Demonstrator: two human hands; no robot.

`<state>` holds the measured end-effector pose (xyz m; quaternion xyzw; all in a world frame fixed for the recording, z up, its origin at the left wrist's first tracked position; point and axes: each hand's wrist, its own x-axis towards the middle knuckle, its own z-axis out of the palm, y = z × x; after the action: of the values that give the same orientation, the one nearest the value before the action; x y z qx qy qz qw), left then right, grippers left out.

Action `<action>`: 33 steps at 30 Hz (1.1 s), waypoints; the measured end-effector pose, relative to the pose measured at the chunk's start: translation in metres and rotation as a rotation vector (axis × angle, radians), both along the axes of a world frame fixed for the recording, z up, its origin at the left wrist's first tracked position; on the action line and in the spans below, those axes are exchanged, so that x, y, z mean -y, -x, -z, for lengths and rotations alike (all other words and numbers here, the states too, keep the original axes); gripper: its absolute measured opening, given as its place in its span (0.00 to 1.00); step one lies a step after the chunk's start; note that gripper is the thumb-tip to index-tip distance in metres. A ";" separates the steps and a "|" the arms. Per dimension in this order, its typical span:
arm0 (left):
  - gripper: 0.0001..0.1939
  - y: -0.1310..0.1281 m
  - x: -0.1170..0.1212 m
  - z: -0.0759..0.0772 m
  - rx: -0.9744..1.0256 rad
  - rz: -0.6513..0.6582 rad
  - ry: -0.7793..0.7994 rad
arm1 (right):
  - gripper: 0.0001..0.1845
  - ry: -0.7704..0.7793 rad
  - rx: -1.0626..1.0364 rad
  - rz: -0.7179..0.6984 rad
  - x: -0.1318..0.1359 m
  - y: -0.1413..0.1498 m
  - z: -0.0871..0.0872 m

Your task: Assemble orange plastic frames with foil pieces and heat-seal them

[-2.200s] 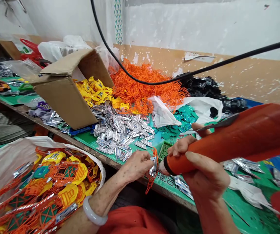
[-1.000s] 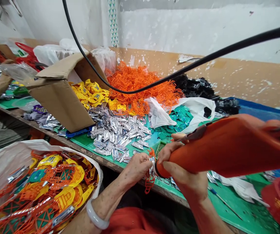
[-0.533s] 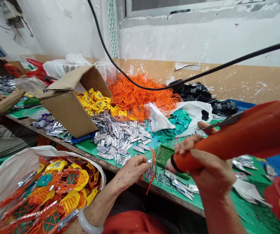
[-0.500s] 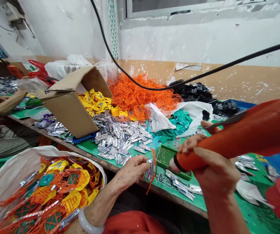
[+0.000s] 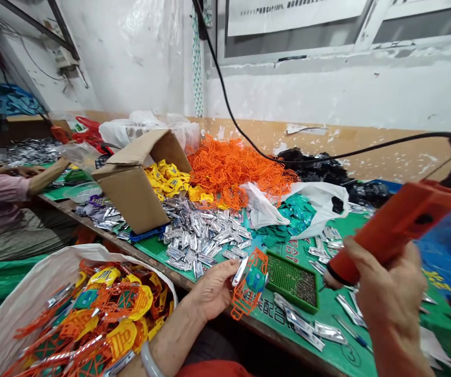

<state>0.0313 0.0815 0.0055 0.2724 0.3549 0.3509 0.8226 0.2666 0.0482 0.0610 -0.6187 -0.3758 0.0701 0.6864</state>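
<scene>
1. The table [image 5: 354, 224] has a green cover with printed characters.
2. On it, a cardboard box [image 5: 131, 201] lies open toward yellow pieces [image 5: 165, 178].
3. Silver strips [image 5: 198, 230] are spread in front, and an orange heap [image 5: 241, 170] is behind.
4. A white bag [image 5: 314, 214] lies near black parts [image 5: 319, 167].
5. Closer, a green tray [image 5: 282, 275] rests beside more strips and a thin pen-like stick [image 5: 354, 335].

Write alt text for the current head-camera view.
A person's left hand holds an orange frame bearing green and silver pieces; the right hand grips an orange corded tool. Between them sits a green tray of small parts. Behind lie silver strips and an orange heap; a filled sack is at left.
</scene>
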 end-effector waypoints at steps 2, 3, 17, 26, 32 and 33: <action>0.13 -0.001 -0.001 0.002 0.037 -0.005 0.069 | 0.46 -0.048 0.327 0.224 0.010 0.003 0.000; 0.12 -0.002 -0.002 0.003 0.051 -0.004 0.101 | 0.52 -0.111 0.497 0.282 0.014 0.006 0.001; 0.20 0.008 0.001 -0.003 0.295 -0.084 0.190 | 0.29 0.322 0.834 -0.987 -0.008 0.062 0.067; 0.19 0.025 -0.004 0.007 0.209 -0.450 -0.010 | 0.30 0.622 0.605 -1.089 -0.087 0.090 0.045; 0.16 0.034 -0.011 0.019 0.180 -0.451 0.010 | 0.18 0.758 0.782 -0.741 -0.209 0.129 0.045; 0.17 0.035 -0.013 0.021 0.161 -0.460 0.032 | 0.18 0.795 0.814 -0.687 -0.221 0.138 0.048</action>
<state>-0.0039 0.0946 -0.0158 0.1425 0.3462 0.5438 0.7511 0.1287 0.2693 0.0126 -0.6469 -0.7264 0.1792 0.1478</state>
